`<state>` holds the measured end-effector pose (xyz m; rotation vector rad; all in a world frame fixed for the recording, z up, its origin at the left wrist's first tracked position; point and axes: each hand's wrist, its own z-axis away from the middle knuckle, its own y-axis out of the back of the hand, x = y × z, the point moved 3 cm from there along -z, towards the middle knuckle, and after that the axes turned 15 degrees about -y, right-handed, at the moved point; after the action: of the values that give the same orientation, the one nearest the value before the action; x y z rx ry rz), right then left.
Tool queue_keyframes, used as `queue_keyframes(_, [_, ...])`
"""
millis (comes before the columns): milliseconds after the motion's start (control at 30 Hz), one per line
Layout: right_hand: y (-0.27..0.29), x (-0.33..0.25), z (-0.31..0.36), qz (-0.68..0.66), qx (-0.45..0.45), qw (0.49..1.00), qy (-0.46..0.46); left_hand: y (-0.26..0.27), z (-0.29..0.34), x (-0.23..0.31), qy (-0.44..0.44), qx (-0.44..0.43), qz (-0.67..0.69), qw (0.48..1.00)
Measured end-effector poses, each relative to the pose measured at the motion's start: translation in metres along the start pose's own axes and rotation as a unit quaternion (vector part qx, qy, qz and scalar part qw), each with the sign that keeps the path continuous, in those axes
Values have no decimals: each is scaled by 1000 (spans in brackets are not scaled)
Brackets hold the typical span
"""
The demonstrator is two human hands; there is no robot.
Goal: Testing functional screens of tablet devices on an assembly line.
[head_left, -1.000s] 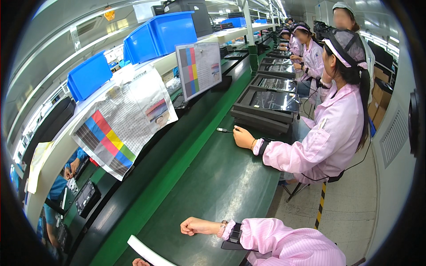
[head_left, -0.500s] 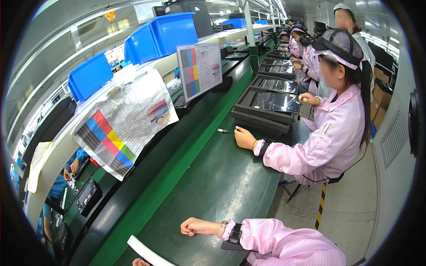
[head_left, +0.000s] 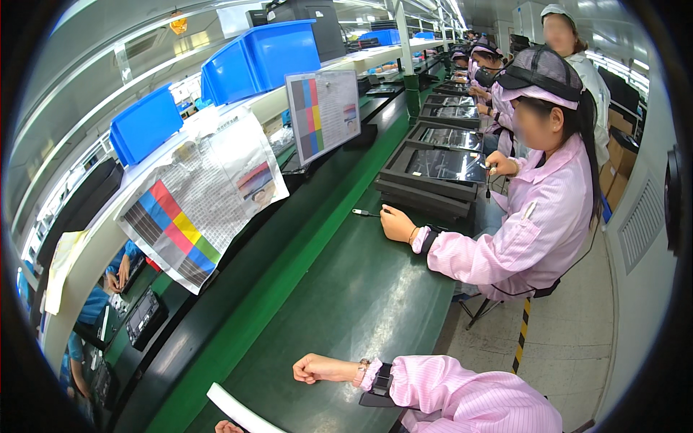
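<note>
Although barely in view, left hand (head_left: 229, 428) of indiscernible grip, plus right hand (head_left: 325, 368) curled closed, palm hidden.

White rectangular printed colour charts (head_left: 206, 202) (head_left: 323, 115): two, at 9 and 12 o'clock. Curved white strip (head_left: 243, 409): one, at 7 o'clock.

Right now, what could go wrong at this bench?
1. The white curved strip beside the left hand might get bumped if that hand shifts.
2. The crumpled colour-chart sheet hangs over the shelf's edge and could slip down.
3. The white-tipped cable at a co-worker's hand could perhaps snag or drop.
</note>
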<state>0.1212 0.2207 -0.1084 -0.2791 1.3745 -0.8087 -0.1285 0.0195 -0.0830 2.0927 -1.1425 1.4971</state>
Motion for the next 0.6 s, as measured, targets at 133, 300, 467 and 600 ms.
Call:
queue_keyframes(133, [-1,-2,2,9,2,1000,-7,2,-1,-2,5,-6,-4,1000])
queue_keyframes(300, [-1,-3,3,9,0,1000,-1,-1,0,1,4,-5,6,1000])
queue_keyframes(467, [-2,-2,3,3,2,1000,-6,-1,0,1,14,2,3,1000])
queue_keyframes(600, [-2,-2,2,4,7,1000,-5,0,0,1,19,7,5,1000])
